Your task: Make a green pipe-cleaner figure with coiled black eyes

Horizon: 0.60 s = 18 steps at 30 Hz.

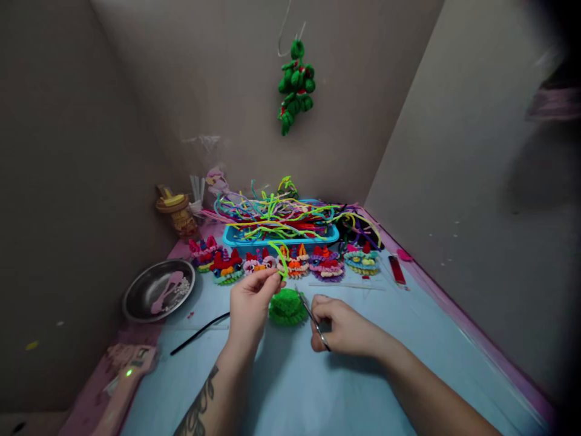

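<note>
Tray (236,243) of pipe cleaners (281,219), scissors (310,313) in hand (340,326)

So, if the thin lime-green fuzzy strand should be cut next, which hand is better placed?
Probably the right hand: it holds the silver metal scissors, tips angled toward the left hand, which is occupied pinching the strand.

1 view, head-worn. Looks forward and down from above the near side of the table (318,399), close range: left hand (254,297) and right hand (340,327) at mid-frame, forearms (420,375) cut by bottom edge. Back wall (218,72) faces the lens; side walls (476,169) flank it.
</note>
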### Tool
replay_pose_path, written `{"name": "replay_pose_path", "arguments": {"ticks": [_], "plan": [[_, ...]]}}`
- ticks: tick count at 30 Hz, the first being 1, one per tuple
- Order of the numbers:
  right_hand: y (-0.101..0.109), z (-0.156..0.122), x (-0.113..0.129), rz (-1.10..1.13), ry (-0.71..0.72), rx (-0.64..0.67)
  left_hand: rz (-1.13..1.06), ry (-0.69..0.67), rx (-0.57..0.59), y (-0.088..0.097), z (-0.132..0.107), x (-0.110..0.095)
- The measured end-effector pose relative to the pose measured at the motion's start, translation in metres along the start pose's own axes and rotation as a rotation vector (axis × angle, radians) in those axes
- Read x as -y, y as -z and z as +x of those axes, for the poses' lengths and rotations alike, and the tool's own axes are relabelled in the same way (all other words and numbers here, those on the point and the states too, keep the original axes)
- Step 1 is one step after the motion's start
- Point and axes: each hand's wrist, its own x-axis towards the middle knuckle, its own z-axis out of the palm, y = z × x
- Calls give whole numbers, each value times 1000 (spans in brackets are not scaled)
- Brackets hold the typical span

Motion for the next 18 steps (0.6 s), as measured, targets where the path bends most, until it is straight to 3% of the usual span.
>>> {"name": "replay_pose_path", "arguments": {"ticks": [6, 18], "plan": [[-6, 2, 2, 45, -34, 31, 28, 43, 87, -3, -5, 7], [-5, 3, -1, 70, -44, 45, 24, 98, 95, -2, -4, 9]]}}
